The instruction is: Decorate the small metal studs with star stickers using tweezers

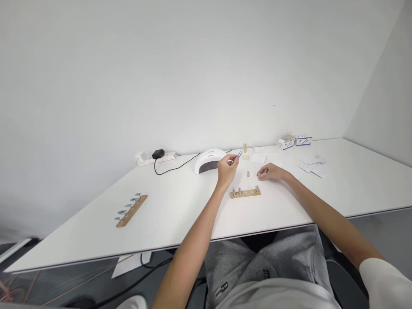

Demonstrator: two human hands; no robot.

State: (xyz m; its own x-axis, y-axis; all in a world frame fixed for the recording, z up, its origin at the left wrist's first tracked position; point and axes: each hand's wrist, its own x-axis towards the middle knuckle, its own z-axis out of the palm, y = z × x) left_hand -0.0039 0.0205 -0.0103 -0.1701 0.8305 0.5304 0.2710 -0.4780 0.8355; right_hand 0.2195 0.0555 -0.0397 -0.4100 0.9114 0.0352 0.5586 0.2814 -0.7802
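My left hand [227,170] is raised above the table in front of the nail lamp, its fingers pinched on purple tweezers [240,153] that point up and to the right. My right hand [271,171] rests low over the tabletop, thumb and fingers closed around a small clear nail-tip stand [259,175], partly hidden by them. Just left of it, another small nail-tip stand [248,174] is upright on the table. Nearer to me lies a wooden strip [247,193] carrying a few small stands, two toward its left end and one at its right end.
A white nail lamp [209,158] and a nail polish bottle [245,152] stand toward the wall. Farther left are a power strip [161,159] with a black adapter [158,153] and a second wooden strip [132,211] with several nail tips. Small boxes [286,141] and paper sheets [311,164] lie right.
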